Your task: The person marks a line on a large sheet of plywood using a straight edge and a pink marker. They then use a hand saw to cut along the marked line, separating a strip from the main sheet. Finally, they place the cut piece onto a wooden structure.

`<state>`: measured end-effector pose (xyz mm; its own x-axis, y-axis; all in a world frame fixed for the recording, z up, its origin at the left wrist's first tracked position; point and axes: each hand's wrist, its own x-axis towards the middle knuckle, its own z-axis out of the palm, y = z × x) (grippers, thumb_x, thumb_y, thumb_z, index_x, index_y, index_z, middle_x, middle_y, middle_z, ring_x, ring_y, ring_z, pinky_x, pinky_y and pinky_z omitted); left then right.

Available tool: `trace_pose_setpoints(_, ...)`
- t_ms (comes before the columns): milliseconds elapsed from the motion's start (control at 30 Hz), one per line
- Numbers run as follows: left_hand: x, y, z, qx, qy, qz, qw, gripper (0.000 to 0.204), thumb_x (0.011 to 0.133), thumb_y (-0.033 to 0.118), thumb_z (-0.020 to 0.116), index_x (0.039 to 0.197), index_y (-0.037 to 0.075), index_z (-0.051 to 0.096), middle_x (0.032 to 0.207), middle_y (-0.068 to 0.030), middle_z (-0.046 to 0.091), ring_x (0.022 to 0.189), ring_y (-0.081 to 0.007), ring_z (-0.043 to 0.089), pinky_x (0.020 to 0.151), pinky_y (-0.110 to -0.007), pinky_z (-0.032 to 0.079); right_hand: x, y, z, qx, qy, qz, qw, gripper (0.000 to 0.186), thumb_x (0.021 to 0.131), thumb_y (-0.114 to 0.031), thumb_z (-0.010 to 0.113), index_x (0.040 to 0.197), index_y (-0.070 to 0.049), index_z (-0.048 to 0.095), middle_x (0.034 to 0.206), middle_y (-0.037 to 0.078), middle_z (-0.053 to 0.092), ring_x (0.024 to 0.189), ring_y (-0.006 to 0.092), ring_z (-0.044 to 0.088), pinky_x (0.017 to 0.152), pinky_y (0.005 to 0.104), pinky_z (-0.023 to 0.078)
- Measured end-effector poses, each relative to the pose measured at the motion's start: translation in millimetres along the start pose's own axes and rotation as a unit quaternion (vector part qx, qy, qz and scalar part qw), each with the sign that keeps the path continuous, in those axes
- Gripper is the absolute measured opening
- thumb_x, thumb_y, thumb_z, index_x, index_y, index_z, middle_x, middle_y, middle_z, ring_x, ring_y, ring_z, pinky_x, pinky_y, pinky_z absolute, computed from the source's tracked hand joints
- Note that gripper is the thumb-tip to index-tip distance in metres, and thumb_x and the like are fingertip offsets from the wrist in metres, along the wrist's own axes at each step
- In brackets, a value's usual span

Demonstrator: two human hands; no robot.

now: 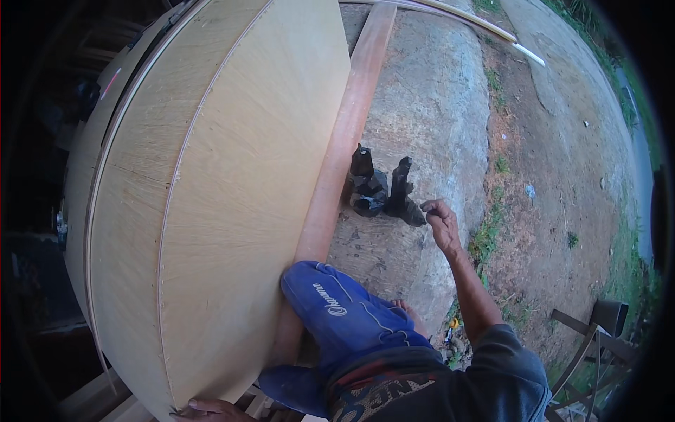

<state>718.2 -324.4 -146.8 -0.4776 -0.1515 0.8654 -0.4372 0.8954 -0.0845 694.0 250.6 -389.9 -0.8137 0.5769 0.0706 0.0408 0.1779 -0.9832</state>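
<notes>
My right hand [441, 219] reaches out over the concrete ledge, its fingers bent together in a pinch. Whatever may be between them is too small to tell. Just left of the fingertips stand black, crumpled pieces that look like plastic bags [402, 190], with upright torn-looking ends. A dark round container [369, 202] shows among them, partly hidden. At the bottom edge my left hand [211, 409] lies with fingers stretched along the lower edge of a large, pale plywood panel [260, 141].
A reddish wooden plank [351, 105] runs between the panel and the concrete ledge [436, 91]. Long pale strips [485, 27] lie at the far end. To the right are a dirt strip with weeds [520, 232] and a dark metal frame [598, 344]. My blue-clad leg [358, 309] rests beside the plank.
</notes>
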Motion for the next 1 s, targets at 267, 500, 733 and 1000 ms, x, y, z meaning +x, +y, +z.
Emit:
trace_pose_setpoints(267, -37, 150, -7, -0.433, -0.021, 0.191, 0.881, 0.047, 0.099, 0.018, 0.051, 0.142, -0.001, 0.046, 0.153, -0.0248, 0.035, 0.147, -0.0433, 0.026, 0.119, -0.062, 0.020, 17, 21, -8, -0.131, 0.090, 0.200, 0.967, 0.059, 0.092, -0.039, 0.068, 0.135, -0.002, 0.053, 0.098, 0.015, 0.069, 0.089, 0.0240, 0.066, 0.078, 0.0378, 0.052)
trace_pose_setpoints(500, -15, 201, -6, -0.374, -0.072, 0.252, 0.890, 0.044, 0.094, 0.020, 0.056, 0.135, 0.008, 0.052, 0.152, -0.0249, 0.039, 0.147, -0.0473, 0.026, 0.119, -0.066, 0.012, 18, 45, 30, -0.081, -0.153, 0.156, 0.972, 0.057, 0.079, -0.032, 0.081, 0.122, 0.000, 0.061, 0.109, 0.016, 0.071, 0.099, 0.0265, 0.068, 0.088, 0.0394, 0.053)
trace_pose_setpoints(733, 107, 109, -59, -0.126, -0.168, 0.166, 0.964, 0.057, 0.092, 0.032, 0.065, 0.144, 0.011, 0.053, 0.150, -0.0186, 0.047, 0.146, -0.0383, 0.035, 0.120, -0.065, 0.013, 34, -7, 63, -0.183, 0.004, -0.050, 0.982, 0.063, 0.096, -0.019, 0.064, 0.148, 0.006, 0.039, 0.140, 0.027, 0.048, 0.130, 0.0404, 0.050, 0.104, 0.0478, 0.044)
trace_pose_setpoints(1000, 154, 57, -44, -0.146, -0.372, 0.265, 0.878, 0.059, 0.097, 0.034, 0.062, 0.148, 0.010, 0.047, 0.153, -0.0172, 0.045, 0.145, -0.0340, 0.038, 0.122, -0.048, 0.026, 55, -271, 138, -0.072, -0.048, -0.388, 0.918, 0.047, 0.099, -0.015, 0.059, 0.141, 0.002, 0.050, 0.137, 0.024, 0.054, 0.127, 0.0387, 0.052, 0.106, 0.0483, 0.041)
